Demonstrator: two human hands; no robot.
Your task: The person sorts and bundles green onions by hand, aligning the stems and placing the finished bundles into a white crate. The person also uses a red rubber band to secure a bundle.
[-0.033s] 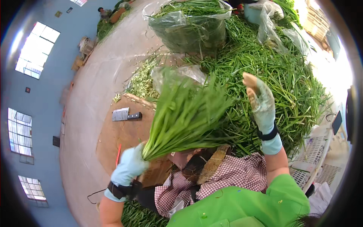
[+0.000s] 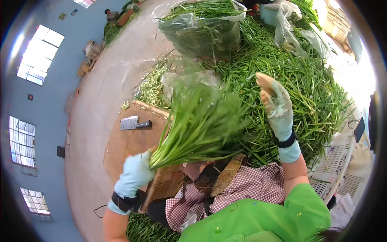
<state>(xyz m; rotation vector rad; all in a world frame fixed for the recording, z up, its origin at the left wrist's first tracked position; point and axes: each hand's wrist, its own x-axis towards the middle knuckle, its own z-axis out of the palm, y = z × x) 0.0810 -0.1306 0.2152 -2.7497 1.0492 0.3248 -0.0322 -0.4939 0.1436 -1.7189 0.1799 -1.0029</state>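
Observation:
A bunch of garlic chives (image 2: 197, 129) is held at its pale stem ends in my left hand (image 2: 136, 173), which wears a light blue glove. The leaves fan up and to the right, their tips smeared by motion. My right hand (image 2: 278, 101), in a dirty light blue glove with tan fingertips, is raised with its fingers stretched out. It holds nothing and hangs above the big heap of loose chives (image 2: 310, 109). Left of the bunch, a cleaver (image 2: 135, 123) with a black handle lies on a brown board (image 2: 121, 149).
Pale cut stem ends (image 2: 155, 86) lie scattered beyond the board, beside a clear plastic bag (image 2: 207, 76). A large clear bag (image 2: 199, 38) full of chives stands at the back. White plastic crates (image 2: 332, 161) are at the right. Checked cloth (image 2: 258, 181) covers my lap.
My left hand has shifted slightly left with the chives, and their leaves have swung. My right hand has risen a little, its fingers still stretched.

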